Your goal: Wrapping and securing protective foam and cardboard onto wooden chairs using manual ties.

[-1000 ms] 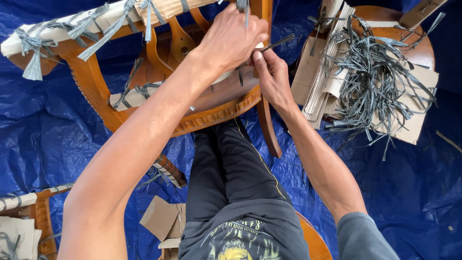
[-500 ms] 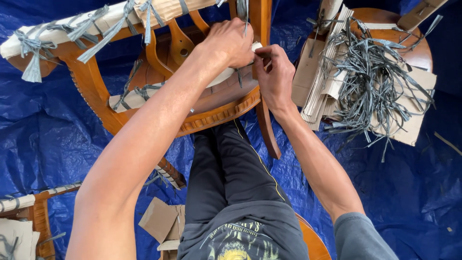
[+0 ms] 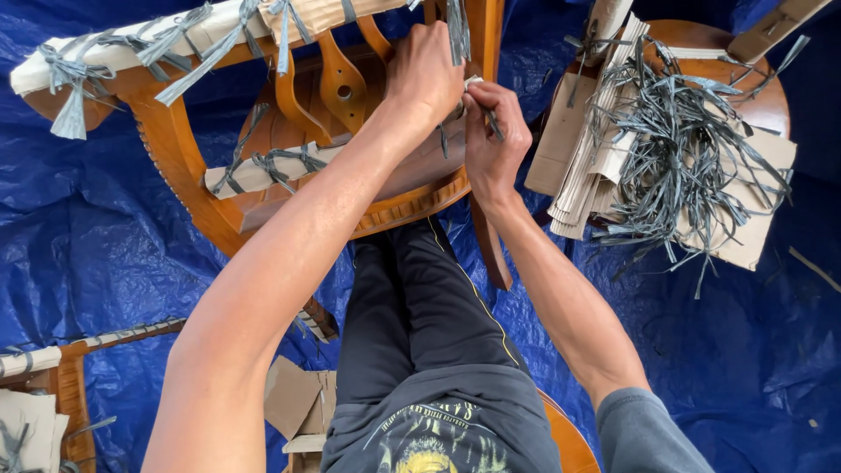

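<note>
Just beyond the person's knees lies a wooden chair (image 3: 201,197) on blue tarpaulin (image 3: 96,263). Over its seat, the right hand (image 3: 492,144) pinches a grey strap (image 3: 491,118); the left hand (image 3: 427,74) is fisted, touching it. Right of the chair, loose straps (image 3: 679,153) heap on cardboard (image 3: 753,236).

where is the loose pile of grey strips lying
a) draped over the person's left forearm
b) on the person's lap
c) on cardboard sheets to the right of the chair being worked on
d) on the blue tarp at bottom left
c: the grey strips lie tangled on cardboard sheets to the right of the wooden chair, where the left hand and right hand are working.
</note>
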